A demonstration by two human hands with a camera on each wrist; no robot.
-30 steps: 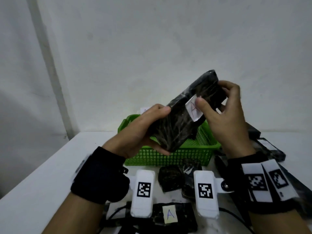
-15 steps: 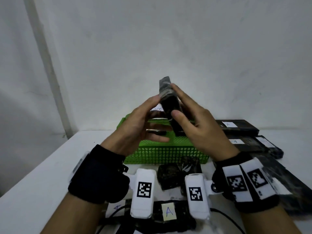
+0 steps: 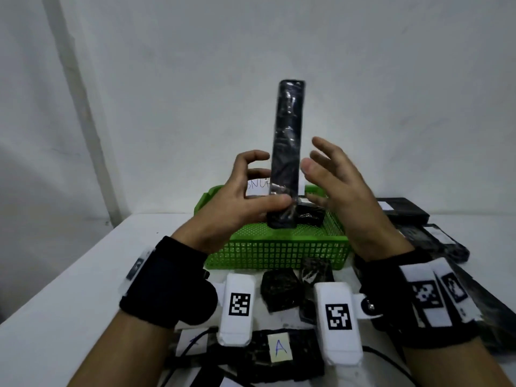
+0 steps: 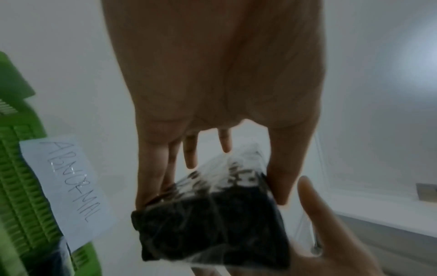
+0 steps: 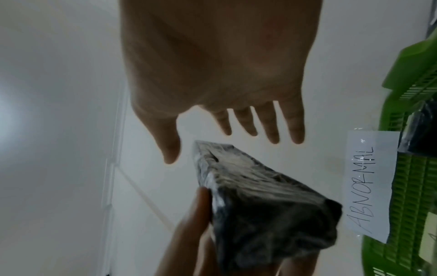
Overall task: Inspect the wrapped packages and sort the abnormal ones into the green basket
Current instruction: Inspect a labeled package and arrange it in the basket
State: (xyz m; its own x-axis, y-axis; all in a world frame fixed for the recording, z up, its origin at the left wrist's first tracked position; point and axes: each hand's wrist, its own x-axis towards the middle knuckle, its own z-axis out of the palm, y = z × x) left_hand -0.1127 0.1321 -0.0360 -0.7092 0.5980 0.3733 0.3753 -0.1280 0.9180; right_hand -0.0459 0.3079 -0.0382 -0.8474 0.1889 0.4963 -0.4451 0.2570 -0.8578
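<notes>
A long black package [image 3: 287, 141] wrapped in clear film stands upright, edge-on to me, above the green basket [image 3: 279, 248]. My left hand [image 3: 262, 181] grips its lower end between thumb and fingers. My right hand [image 3: 315, 160] hovers just right of it, fingers spread, not touching. In the left wrist view the package [image 4: 212, 224] sits between the fingers. In the right wrist view the open right hand [image 5: 236, 130] is above the package [image 5: 260, 205]. The basket's back wall carries a paper label reading ABNORMAL [image 5: 369, 181], and a dark package lies inside it.
Several black wrapped packages lie on the white table: two flat ones at the right [image 3: 402, 210], small ones before the basket [image 3: 282, 291], and one with an "A" note [image 3: 279, 350] nearest me. A white wall stands close behind the basket.
The package turned from slanted and face-on to upright and edge-on. My right hand let go of it and opened; my left hand now holds it alone.
</notes>
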